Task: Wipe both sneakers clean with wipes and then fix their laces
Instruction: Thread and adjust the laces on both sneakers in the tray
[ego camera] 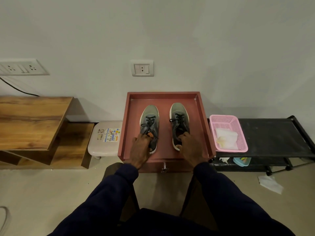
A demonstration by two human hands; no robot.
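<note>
Bare strip of tray (164, 133) between left sneaker (150, 119) and right sneaker (179, 119) (raised rim around)

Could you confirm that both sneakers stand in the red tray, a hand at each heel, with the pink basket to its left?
Not quite: in the head view the pink basket sits right of the red tray. Otherwise correct: the left hand grips the left sneaker, the right hand the right sneaker, both at the heel.

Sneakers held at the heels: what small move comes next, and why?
Probably the right hand releases the right sneaker and reaches for the wipes in the pink basket to its right; neither hand holds a wipe, and the left hand grips the left sneaker.
</note>
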